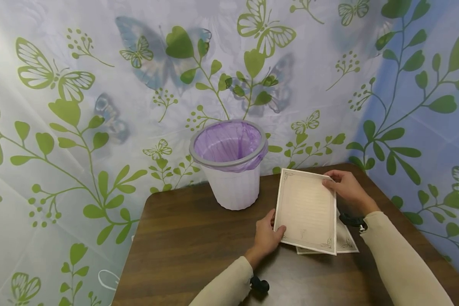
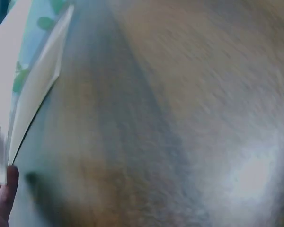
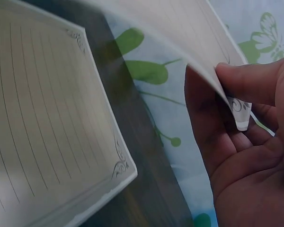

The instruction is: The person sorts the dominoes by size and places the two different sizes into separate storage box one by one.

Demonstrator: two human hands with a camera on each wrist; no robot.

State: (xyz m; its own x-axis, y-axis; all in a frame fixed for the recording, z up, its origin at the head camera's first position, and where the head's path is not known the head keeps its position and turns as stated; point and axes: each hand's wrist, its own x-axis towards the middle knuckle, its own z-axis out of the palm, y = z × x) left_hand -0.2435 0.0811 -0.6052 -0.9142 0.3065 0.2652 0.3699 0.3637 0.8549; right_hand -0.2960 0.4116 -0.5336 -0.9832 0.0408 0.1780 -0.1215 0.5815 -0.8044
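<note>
A cream sheet of lined paper [image 1: 307, 208] with an ornate border is held up above the table between both hands. My right hand [image 1: 344, 187] pinches its upper right corner between thumb and fingers; the right wrist view shows that corner of the sheet [image 3: 239, 111] bending under the thumb. Lower on the left edge, my left hand [image 1: 267, 234] grips the sheet with the thumb on its front. Beneath it lies more of the same lined paper [image 1: 346, 240], partly covered; the right wrist view shows its lines and corner scrolls [image 3: 61, 118] closely.
A white ribbed bin [image 1: 235, 189] with a grey rim and purple liner stands at the back of the brown wooden table [image 1: 176, 238]. Behind hangs a curtain [image 1: 99, 170] printed with green leaves and butterflies. A white cord loop [image 1: 108, 278] shows at the lower left.
</note>
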